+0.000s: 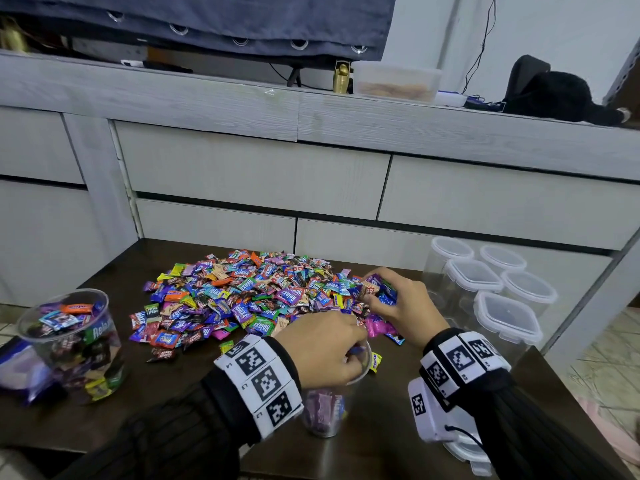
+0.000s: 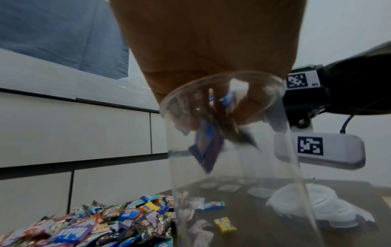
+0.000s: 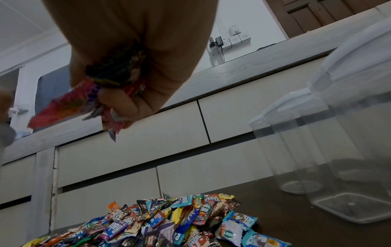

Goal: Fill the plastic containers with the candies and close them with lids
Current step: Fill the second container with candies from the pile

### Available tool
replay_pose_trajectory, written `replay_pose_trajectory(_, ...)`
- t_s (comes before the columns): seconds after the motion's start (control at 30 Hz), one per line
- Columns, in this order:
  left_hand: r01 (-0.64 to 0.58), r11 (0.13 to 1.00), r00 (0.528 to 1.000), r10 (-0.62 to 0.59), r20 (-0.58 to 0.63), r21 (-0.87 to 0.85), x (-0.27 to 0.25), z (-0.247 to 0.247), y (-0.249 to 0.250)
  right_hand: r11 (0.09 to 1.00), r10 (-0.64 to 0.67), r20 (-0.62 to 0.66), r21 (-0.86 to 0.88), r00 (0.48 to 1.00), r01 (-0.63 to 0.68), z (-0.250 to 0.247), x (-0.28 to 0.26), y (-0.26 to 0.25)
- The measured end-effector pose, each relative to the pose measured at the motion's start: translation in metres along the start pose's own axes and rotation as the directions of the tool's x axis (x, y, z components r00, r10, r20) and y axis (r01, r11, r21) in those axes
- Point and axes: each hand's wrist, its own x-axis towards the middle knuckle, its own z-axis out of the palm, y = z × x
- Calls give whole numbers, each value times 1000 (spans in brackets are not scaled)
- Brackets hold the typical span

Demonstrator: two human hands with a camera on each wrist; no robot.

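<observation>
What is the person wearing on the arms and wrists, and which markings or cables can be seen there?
Both arms wear black ribbed sleeves. The left hand and right hand are bare. Each wrist carries a black band covered with white square tiles printed with black pixel-like marker codes. Under the right wrist hangs a white camera unit with the same kind of code and a thin dark cable.

Table [image 1: 194, 403]: candy pile [image 1: 263, 292] at centre, toward far edge. Filled container [image 1: 74, 344] at near left. Open container [image 1: 329, 407] near centre, in front of pile, a few candies in it; left hand [image 1: 322, 348] over its mouth. Right hand [image 1: 398, 303] on pile's right edge. Lidded empty containers [image 1: 498, 289] clustered far right. Loose lid [image 1: 464, 452] at near right. Drawer cabinet [image 1: 311, 174] behind table.
</observation>
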Motion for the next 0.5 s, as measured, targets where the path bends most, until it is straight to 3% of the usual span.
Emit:
replay_pose_trajectory(0.17, -11, 990, 999, 4, -50, -144, -6, 2, -6, 1000, -7, -27, 6, 1000, 7, -5, 0, -1)
replay_pose_trajectory(0.3, -13, 974, 975, -39, -220, -227, -16, 8, -11, 995, -27, -114, 91, 993, 38, -12, 0, -13)
replay_pose_trajectory(0.4, 116, 932, 971, -179, -158, -343, -29, 17, -21, 981, -62, -179, 171, 982, 93, -13, 0, -26)
replay_pose_trajectory(0.5, 174, 812, 962, -262, -80, -557, -34, 24, -32, 954, -80, -233, 264, 969, 142, -4, -1, -43)
